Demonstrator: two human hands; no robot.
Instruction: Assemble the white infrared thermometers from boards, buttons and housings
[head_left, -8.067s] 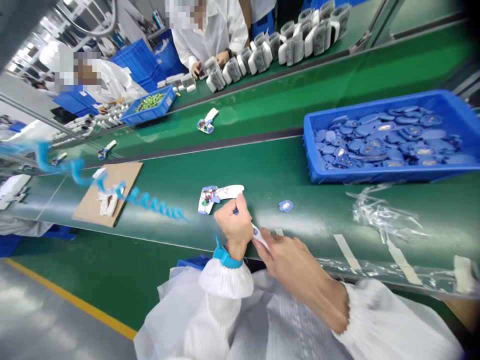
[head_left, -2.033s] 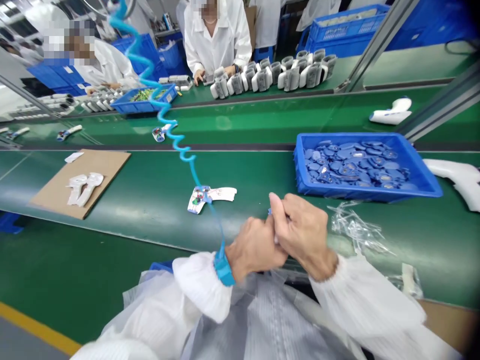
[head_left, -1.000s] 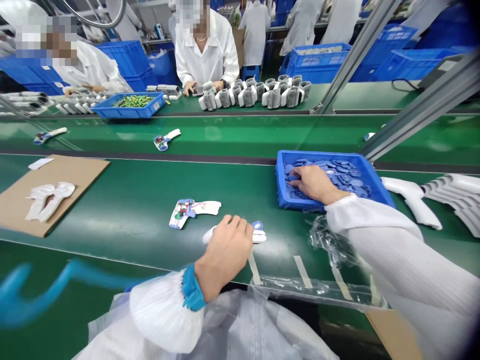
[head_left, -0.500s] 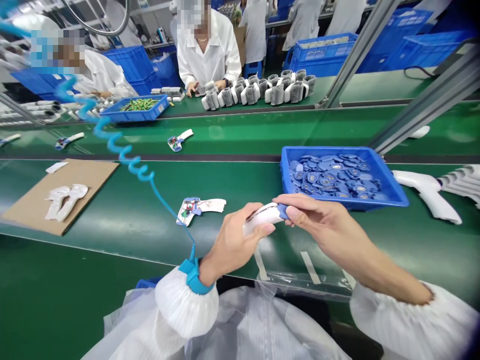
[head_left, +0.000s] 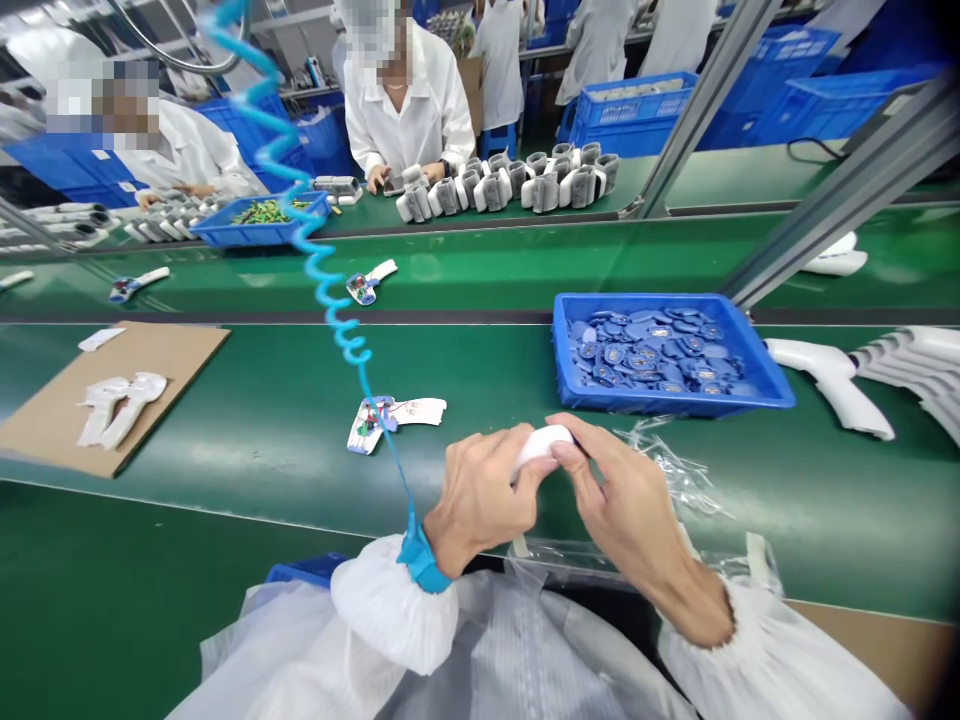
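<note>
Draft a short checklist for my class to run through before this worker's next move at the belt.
1. Left hand and right hand both on the white plastic housing: ok.
2. Blue wrist strap on the left wrist: ok.
3. Housing seam closed: cannot tell, the hands hide it.
4. Coiled blue cord clear of the opened unit on the green conveyor belt: not ok, it crosses the unit in view.
5. Blue crate of blue parts close by: ok, just beyond the right hand.

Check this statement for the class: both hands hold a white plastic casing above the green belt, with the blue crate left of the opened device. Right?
No: the head view shows the blue crate to the right of the opened device, not left. The rest stands.
</note>
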